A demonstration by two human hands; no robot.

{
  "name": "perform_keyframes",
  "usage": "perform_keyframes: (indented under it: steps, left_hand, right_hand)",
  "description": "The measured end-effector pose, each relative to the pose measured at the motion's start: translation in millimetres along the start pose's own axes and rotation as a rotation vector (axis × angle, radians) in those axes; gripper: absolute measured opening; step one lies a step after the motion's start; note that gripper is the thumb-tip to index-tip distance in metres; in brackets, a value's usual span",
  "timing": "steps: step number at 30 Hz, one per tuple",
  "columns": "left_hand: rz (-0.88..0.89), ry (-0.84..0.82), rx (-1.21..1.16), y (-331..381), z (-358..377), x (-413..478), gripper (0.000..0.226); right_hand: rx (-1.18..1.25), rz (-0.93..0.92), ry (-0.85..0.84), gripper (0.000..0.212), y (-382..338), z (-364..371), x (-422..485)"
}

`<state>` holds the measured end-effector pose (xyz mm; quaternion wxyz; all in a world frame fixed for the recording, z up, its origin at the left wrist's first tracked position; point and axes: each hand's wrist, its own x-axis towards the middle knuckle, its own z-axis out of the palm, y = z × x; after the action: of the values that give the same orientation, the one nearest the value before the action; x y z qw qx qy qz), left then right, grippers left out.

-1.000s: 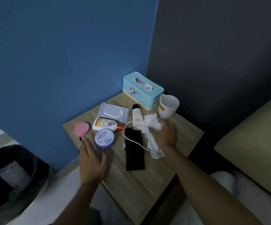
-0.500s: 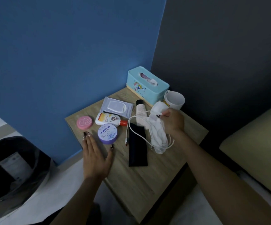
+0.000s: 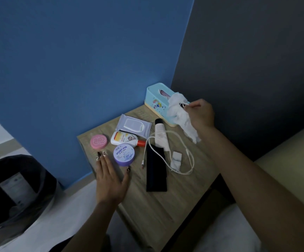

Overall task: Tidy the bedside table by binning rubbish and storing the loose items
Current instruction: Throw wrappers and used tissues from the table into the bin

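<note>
My right hand [image 3: 200, 115] holds a crumpled white tissue [image 3: 181, 115] lifted above the back of the wooden bedside table [image 3: 158, 211], in front of the light blue tissue box [image 3: 155, 95]. My left hand [image 3: 111, 180] rests flat and open on the table's left front edge, next to a purple cream jar [image 3: 124, 154]. On the table lie a pink round tin [image 3: 98, 141], a white bottle with a red cap [image 3: 124, 139], a wet-wipes pack [image 3: 133, 125], a white tube [image 3: 160, 135], a black pouch [image 3: 155, 170] and a white charger with its cable [image 3: 176, 159].
A bin lined with a black bag [image 3: 14, 193] stands on the floor at the left, below the table. A blue wall is behind the table, a dark wall to the right. A beige bed edge [image 3: 289, 151] lies at the right.
My right hand has lifted the tissue off the table, up and back toward the tissue box, uncovering the charger and cable. The mug is hidden now. My left hand stays in place.
</note>
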<state>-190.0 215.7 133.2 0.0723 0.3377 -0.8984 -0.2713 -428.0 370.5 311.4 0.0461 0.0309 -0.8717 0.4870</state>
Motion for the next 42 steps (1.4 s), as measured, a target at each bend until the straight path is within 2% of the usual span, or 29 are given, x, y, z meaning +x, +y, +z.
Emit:
perform_keyframes:
  steps: [5,14,19,25,28,32,36,42]
  left_hand:
    - [-0.007,-0.011,0.005,7,-6,1,0.096]
    - [0.066,-0.026,0.135,-21,-46,6,0.107]
    - [-0.018,0.059,0.244,-98,-116,10,0.098]
    - [-0.240,0.213,0.310,-218,-198,-14,0.077]
    - [-0.338,0.226,0.296,-274,-215,-28,0.057]
    - [-0.403,0.207,0.279,-341,-209,-32,0.047]
    - [-0.471,0.191,0.223,-395,-180,-21,0.049]
    - [-0.651,0.252,-0.095,-444,-131,19,0.060]
  right_hand:
    - [0.012,-0.137,-0.017,0.012,-33,4,-6]
    - [0.045,-0.282,-0.222,0.011,-91,81,-72]
    - [0.064,-0.358,-0.359,0.012,-127,137,-132]
    - [0.104,-0.449,-0.598,0.015,-152,230,-247]
    - [0.083,-0.481,-0.737,0.018,-146,285,-305]
    - [0.055,-0.467,-0.864,0.017,-117,364,-354]
    - [0.008,-0.421,-0.910,0.012,-85,435,-369]
    - [-0.093,-0.358,-0.877,0.011,-35,513,-356]
